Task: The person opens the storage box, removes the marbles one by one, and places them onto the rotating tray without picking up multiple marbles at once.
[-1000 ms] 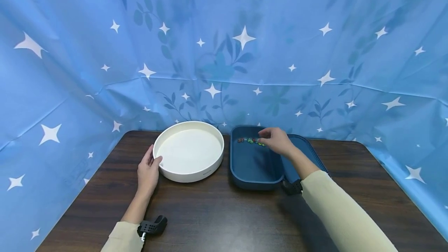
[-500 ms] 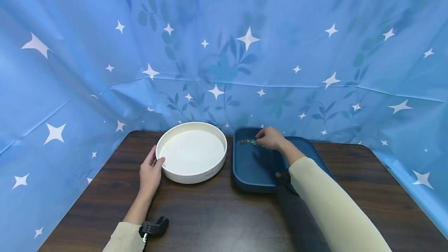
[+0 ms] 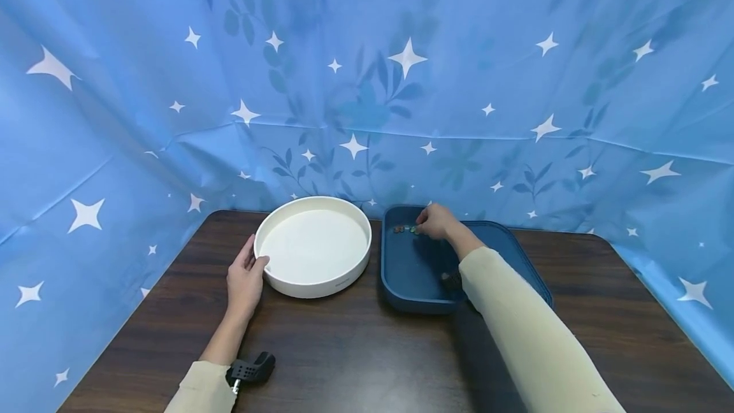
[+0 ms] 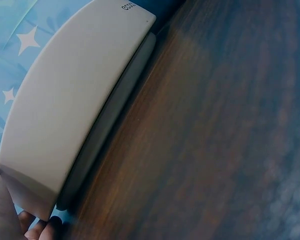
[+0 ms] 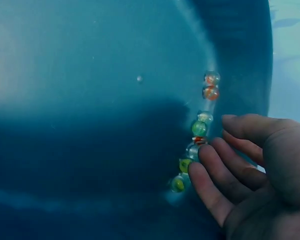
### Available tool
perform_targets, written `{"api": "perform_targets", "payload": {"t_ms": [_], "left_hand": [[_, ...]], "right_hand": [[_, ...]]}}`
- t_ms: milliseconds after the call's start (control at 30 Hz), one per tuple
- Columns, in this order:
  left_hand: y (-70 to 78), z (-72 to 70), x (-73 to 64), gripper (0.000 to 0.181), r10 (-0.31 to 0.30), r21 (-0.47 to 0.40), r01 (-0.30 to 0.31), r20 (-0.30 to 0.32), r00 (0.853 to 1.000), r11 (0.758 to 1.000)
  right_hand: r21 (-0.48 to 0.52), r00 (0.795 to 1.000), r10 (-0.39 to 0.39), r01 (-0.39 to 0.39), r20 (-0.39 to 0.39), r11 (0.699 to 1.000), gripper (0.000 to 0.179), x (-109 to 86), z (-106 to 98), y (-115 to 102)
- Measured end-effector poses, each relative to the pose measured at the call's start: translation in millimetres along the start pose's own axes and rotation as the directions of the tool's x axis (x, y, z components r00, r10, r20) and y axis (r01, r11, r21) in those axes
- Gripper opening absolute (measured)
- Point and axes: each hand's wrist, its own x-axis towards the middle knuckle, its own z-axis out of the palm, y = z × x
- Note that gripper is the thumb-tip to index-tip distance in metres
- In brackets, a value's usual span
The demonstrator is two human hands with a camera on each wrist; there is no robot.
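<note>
My left hand (image 3: 244,280) grips the left edge of a round white tray (image 3: 312,290), thumb over the rim and fingers around the outer wall. In the left wrist view the curled fingertips show at the tray's lower edge. My right hand (image 3: 438,222) reaches into the far part of a dark blue rectangular bin (image 3: 414,273). In the right wrist view several clear glass marbles (image 5: 199,128) with orange, green and yellow cores lie in an uneven row along the bin's far wall. The right fingertips are right at the middle of this row, the thumb held apart from the fingers.
A flat dark blue lid-like piece (image 3: 501,244) lies to the right of the bin, partly behind the right forearm. Both containers stand near the back of a dark wooden table (image 3: 355,362). A blue curtain with white stars (image 3: 367,81) hangs behind.
My right hand has moved leftward along the row of marbles in the bin. My left hand keeps its hold on the white tray. The head view has shifted slightly.
</note>
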Motion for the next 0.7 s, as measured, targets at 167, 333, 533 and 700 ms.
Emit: {"api": "perform_targets", "payload": {"t_ms": [167,333,533,700], "left_hand": [[-4.0,-4.9,-3.3,0.063,-0.020,0.031,0.021,-0.025,0.999,0.999],[-5.6,-3.7,-2.7,0.063,-0.019,0.035,0.020,-0.028,0.999,0.999],[-2.8,0.9,1.0,0.062,-0.009,0.029,0.010,-0.029,1.000,1.000],[-1.7,2.4,2.1,0.062,0.002,0.009,-0.001,-0.013,1.000,1.000]], "right_hand": [[-0.044,1.000,-0.012,0.013,0.004,0.999,0.030,3.5,9,-3],[-0.058,1.000,0.013,-0.013,-0.005,0.998,0.028,4.6,16,-1],[-0.081,0.999,0.032,-0.034,-0.025,0.996,0.026,4.4,19,0],[-0.091,0.999,0.019,-0.021,-0.028,0.996,0.021,4.6,21,-1]]}}
